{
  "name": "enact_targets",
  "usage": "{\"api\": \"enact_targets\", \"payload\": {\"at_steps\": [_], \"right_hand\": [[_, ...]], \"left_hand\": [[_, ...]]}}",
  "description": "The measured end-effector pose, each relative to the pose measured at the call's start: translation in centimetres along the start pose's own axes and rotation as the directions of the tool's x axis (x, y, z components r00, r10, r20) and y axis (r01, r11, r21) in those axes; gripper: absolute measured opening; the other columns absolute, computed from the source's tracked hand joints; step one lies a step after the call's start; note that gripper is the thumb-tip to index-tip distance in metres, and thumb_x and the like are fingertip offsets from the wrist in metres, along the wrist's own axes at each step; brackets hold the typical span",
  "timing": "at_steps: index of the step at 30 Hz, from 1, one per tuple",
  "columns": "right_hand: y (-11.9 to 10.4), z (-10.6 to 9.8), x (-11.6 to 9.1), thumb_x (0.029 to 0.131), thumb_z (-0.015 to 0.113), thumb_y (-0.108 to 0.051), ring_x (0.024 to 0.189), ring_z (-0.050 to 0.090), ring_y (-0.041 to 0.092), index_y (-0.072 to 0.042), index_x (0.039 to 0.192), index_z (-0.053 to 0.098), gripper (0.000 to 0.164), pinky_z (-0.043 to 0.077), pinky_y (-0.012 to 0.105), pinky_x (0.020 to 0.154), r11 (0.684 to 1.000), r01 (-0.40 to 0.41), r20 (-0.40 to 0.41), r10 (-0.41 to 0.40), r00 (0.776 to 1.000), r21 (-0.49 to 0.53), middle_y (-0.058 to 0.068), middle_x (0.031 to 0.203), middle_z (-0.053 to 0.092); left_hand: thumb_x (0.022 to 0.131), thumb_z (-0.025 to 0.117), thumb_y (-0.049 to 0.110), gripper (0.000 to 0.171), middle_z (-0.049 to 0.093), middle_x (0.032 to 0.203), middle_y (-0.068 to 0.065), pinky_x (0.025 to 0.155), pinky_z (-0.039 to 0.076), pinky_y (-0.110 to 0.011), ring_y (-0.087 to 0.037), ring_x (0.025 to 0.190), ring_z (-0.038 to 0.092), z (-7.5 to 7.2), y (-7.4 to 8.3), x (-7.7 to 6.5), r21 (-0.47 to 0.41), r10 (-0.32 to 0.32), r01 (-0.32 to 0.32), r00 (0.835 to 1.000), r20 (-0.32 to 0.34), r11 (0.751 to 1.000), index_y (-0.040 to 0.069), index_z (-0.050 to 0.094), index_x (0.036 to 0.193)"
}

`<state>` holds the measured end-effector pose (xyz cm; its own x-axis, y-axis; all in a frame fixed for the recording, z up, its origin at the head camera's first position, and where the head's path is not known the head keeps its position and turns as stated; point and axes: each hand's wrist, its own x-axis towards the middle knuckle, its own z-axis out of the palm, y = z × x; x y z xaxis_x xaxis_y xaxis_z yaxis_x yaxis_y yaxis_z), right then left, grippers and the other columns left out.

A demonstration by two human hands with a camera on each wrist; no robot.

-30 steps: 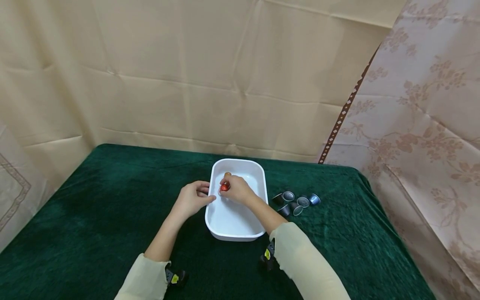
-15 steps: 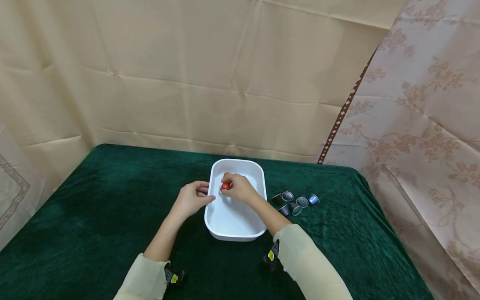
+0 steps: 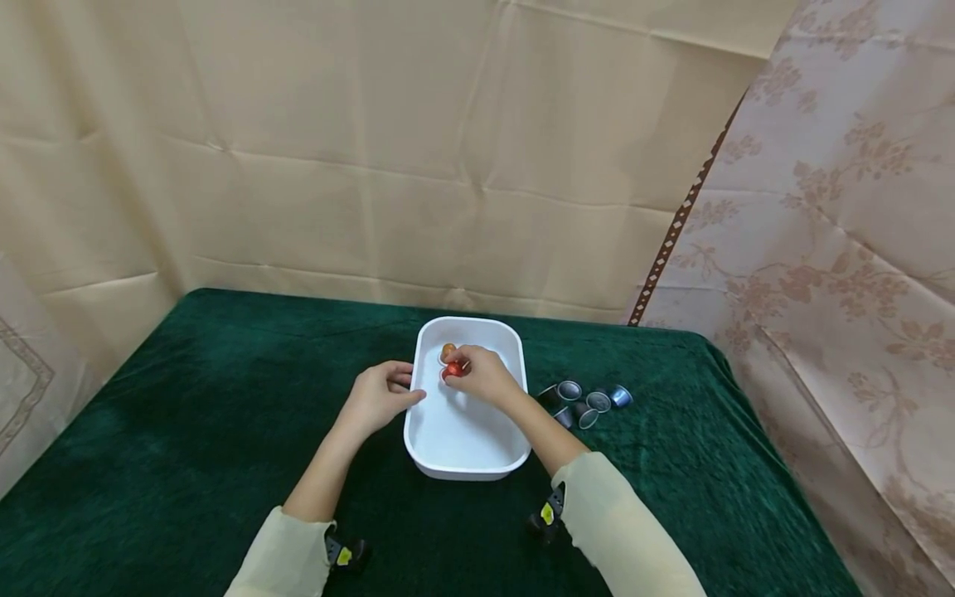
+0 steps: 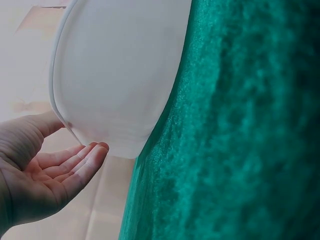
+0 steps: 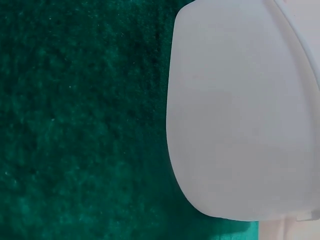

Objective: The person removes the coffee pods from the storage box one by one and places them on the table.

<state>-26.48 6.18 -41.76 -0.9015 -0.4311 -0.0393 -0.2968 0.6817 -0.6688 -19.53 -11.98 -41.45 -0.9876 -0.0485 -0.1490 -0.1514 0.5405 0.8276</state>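
In the head view a white tray (image 3: 466, 452) stands on the green cloth. My left hand (image 3: 375, 400) holds its left side, thumb over the rim and fingers along the outer wall; the left wrist view shows those fingers (image 4: 92, 159) against the tray wall (image 4: 120, 75). Inside the tray my right hand (image 3: 483, 378) pinches a red coffee capsule (image 3: 453, 370) between thumb and fingers. Just beyond it sits an orange-gold capsule (image 3: 448, 350), close to the tray's left wall. The right wrist view has only the tray's outer wall (image 5: 240, 115) and cloth, the hand being hidden.
Several dark coffee capsules (image 3: 587, 415) lie loosely grouped on the cloth right of the tray, with a blue one (image 3: 621, 396) at their right end. Green cloth (image 3: 246, 414) covers the table. A beige curtain (image 3: 336, 166) hangs behind its far edge.
My right hand has shifted slightly right with the red capsule, and more of the orange-gold capsule shows. The left hand stays at the tray's rim.
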Motion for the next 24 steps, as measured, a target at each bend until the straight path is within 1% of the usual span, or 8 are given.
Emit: {"api": "enact_targets", "payload": {"at_steps": [9, 16, 24], "right_hand": [[-0.1, -0.3, -0.7, 0.083, 0.070, -0.018, 0.088, 0.057, 0.016, -0.008, 0.112, 0.064, 0.032, 0.050, 0.024, 0.074, 1.000, 0.020, -0.015, -0.019, 1.000, 0.014, 0.005, 0.099, 0.065], [0.1, -0.8, -1.1, 0.084, 0.069, -0.020, 0.089, 0.057, 0.016, -0.010, 0.112, 0.064, 0.030, 0.051, 0.025, 0.074, 0.997, 0.006, -0.042, -0.002, 0.999, 0.076, 0.005, 0.100, 0.065], [0.3, -1.1, -1.5, 0.082, 0.071, -0.021, 0.086, 0.057, 0.016, -0.010, 0.109, 0.065, 0.029, 0.050, 0.023, 0.070, 0.993, -0.002, -0.069, 0.011, 0.998, 0.122, 0.005, 0.096, 0.066]], "left_hand": [[0.081, 0.070, 0.022, 0.050, 0.062, 0.113, -0.013, 0.074, 0.055, -0.029, -0.019, 0.091, 0.063, -0.1, 0.2, 0.0, 0.002, 0.009, -0.009, 1.000, 0.005, 1.000, 0.005, 0.053, 0.126], [0.082, 0.070, 0.021, 0.049, 0.062, 0.112, -0.014, 0.072, 0.056, -0.029, -0.019, 0.090, 0.063, -0.1, 0.2, 0.0, 0.002, 0.001, -0.001, 1.000, 0.007, 1.000, 0.005, 0.054, 0.125], [0.083, 0.069, 0.020, 0.047, 0.062, 0.112, -0.015, 0.073, 0.056, -0.029, -0.019, 0.090, 0.062, 0.0, 0.3, 0.0, 0.001, -0.009, 0.009, 1.000, 0.002, 1.000, 0.005, 0.054, 0.125]]}}
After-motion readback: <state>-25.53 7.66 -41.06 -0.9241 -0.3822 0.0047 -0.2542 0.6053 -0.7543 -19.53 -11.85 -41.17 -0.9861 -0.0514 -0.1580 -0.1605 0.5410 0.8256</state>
